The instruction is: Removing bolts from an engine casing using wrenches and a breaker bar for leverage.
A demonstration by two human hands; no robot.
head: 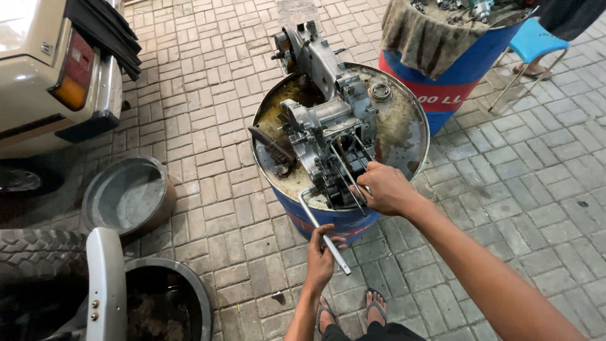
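Observation:
A grey metal engine block point(328, 120) lies on top of a blue oil drum point(404, 126) with a dirty lid. My right hand point(386, 188) rests on the block's near end, fingers closed around the thin steel studs point(347, 173) that stick out of it. My left hand point(320, 257) grips the long silver shaft of an L-shaped wrench point(319, 226), whose bent end reaches the drum's near rim under the block. A dark chain piece point(273, 148) lies on the lid at the left.
A second blue and red drum point(451, 88) draped with a cloth holds parts at the back right, beside a blue stool point(533, 39). A round metal basin point(126, 196) and a tyre point(38, 259) sit at left near a cream car point(44, 69). Brick paving surrounds everything.

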